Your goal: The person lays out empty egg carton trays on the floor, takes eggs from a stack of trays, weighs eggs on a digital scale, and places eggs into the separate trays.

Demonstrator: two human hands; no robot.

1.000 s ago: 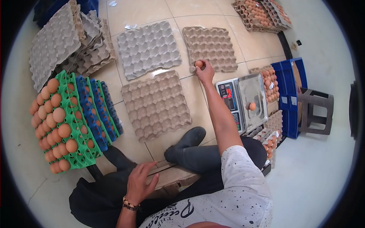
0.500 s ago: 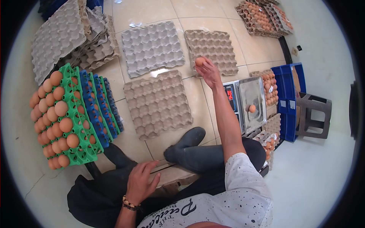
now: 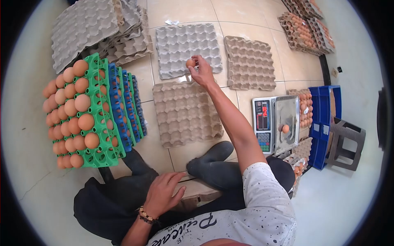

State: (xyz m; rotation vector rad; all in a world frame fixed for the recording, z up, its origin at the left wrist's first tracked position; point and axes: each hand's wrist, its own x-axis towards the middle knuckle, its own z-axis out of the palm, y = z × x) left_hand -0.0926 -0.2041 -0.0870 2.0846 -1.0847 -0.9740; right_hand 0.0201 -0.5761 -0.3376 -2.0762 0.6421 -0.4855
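My right hand (image 3: 201, 70) grips a brown egg (image 3: 190, 63) in its fingertips, over the near edge of a grey egg tray (image 3: 184, 39). Below it lies a brown egg tray (image 3: 184, 115), and another brown tray (image 3: 250, 61) lies to the right; no eggs show in these three. My left hand (image 3: 164, 193) rests near my lap with its fingers loosely stretched and nothing in them. On the right, a digital scale (image 3: 263, 123) with a lit red display carries a single egg (image 3: 285, 128) on its metal pan.
At left stand stacked green and blue plastic trays (image 3: 100, 123) full of eggs. Behind them leans a pile of grey cardboard trays (image 3: 88, 30). Filled egg trays (image 3: 301, 30) stand at the back right. A blue crate (image 3: 322, 110) and a grey stool (image 3: 347, 143) are beyond the scale.
My right hand has carried the egg leftward, from beside the right brown tray to the grey tray. My view has shifted a little; my left hand stays by my lap.
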